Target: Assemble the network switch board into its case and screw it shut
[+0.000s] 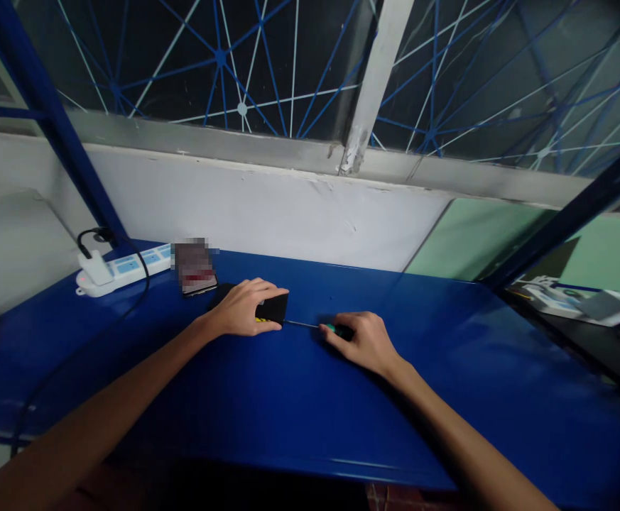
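My left hand (248,306) is closed around a black box-shaped device (276,308) with a bit of yellow on its near side. The hand covers much of it, so its exact kind does not show. In my right hand (361,339) is a screwdriver (303,324) with a green and black handle and a thin metal shaft. The shaft points left, and its tip meets the right face of the black device. Whether the tip sits in a screw is too small to tell.
Both hands are over a blue table (288,419). A white power strip (123,273) with a plugged-in charger and a black cable (89,348) lies at the left. Beside it is a phone-like object (197,280), partly blurred. Blue metal posts (69,156) rise at the sides.
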`<action>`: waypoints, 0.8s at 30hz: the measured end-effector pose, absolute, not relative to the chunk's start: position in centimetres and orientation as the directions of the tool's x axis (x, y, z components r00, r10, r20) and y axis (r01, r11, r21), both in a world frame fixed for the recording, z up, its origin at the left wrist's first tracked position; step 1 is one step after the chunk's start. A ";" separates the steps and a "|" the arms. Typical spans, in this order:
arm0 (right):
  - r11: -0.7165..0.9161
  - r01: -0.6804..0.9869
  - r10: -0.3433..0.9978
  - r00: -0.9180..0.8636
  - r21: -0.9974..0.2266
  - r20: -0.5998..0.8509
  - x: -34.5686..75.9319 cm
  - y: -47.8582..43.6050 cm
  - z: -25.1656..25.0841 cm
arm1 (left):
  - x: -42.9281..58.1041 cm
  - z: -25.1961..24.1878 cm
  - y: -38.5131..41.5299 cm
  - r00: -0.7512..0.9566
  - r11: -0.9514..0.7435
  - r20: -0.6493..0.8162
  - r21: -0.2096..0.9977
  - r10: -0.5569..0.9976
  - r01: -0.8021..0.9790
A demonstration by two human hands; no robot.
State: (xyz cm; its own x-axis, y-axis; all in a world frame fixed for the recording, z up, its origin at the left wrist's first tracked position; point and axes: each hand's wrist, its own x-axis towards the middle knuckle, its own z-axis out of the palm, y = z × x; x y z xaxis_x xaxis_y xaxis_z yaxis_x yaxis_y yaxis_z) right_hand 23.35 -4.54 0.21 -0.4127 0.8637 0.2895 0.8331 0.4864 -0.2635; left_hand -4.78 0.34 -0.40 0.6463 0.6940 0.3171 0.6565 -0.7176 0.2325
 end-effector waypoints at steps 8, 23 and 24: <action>0.546 0.789 0.837 -0.503 -0.280 0.215 23.7 -4.5 1.0 | -4.7 -0.3 0.4 0.643 -0.712 0.309 0.235 0.700 0.662; 0.504 0.726 0.855 -0.496 -0.468 0.153 24.5 -4.2 1.6 | -4.7 -0.4 0.3 0.654 -0.725 0.318 0.228 0.686 0.650; 0.500 0.729 0.858 -0.492 -0.466 0.151 24.4 -4.3 1.5 | -4.7 -0.4 0.3 0.655 -0.726 0.319 0.227 0.685 0.649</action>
